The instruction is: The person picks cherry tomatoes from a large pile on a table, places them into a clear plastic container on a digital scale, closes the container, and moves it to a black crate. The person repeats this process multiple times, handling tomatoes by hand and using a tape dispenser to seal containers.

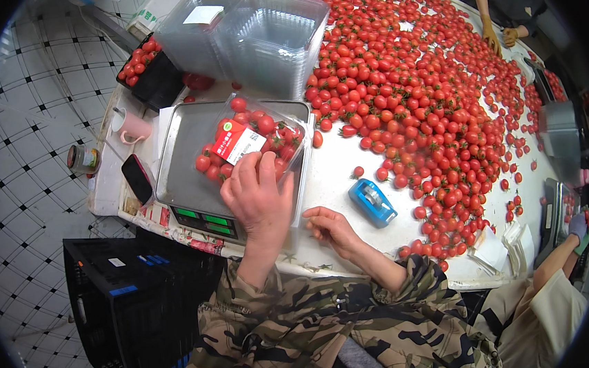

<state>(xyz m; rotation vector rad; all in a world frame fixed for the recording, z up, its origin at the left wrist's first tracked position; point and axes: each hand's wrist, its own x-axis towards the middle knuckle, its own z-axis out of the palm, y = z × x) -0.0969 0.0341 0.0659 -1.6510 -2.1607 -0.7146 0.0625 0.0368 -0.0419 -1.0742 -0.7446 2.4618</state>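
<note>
On the metal pan of a digital scale [181, 141] sits a clear plastic box of cherry tomatoes [265, 124] with a red and white label [238, 140]. My left hand [257, 187] rests on the near part of this box, its fingers on the label's lower edge; whether they grip it I cannot tell. My right hand [331, 228] is just right of the scale, fingers curled, and a hold on anything is not plain. A blue tape dispenser [372, 203] lies to its right on the white table [332, 168]. A big heap of loose cherry tomatoes [401, 87] spreads beyond.
Stacked clear containers [272, 35] stand behind the scale. At left are a black tray of tomatoes [155, 91], a pink mug [131, 125], a phone [137, 179] and a glass jar [84, 159]. A black crate [125, 270] stands below. Co-workers' gloved hands [490, 39] show at right.
</note>
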